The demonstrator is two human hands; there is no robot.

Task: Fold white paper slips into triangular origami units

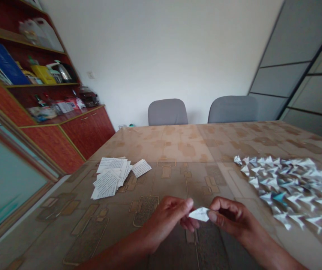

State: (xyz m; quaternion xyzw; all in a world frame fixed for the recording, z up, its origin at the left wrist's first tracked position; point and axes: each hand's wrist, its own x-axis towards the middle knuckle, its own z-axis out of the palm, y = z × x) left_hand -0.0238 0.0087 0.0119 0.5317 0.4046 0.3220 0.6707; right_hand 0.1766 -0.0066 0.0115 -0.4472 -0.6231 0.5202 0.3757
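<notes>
A small piece of folded white paper (199, 214) is held just above the table near its front edge. My left hand (168, 217) pinches its left end between thumb and fingers. At the other end, the thumb and forefinger of my right hand (232, 215) grip the paper. To the left lies a loose pile of printed paper pieces (111, 176), with a single paper piece (141, 168) just right of it. On the right, many folded paper figures (273, 183) stand in rough rows, mostly white with a teal one (279, 198) among them.
The table (177, 146) has a patterned cover. Two grey chairs (168, 111) stand at its far side against the white wall. A red-brown shelf unit (82, 131) at left holds jugs, a kettle (64, 72) and a blue folder (6, 62). Grey panelled doors (284, 63) are at right.
</notes>
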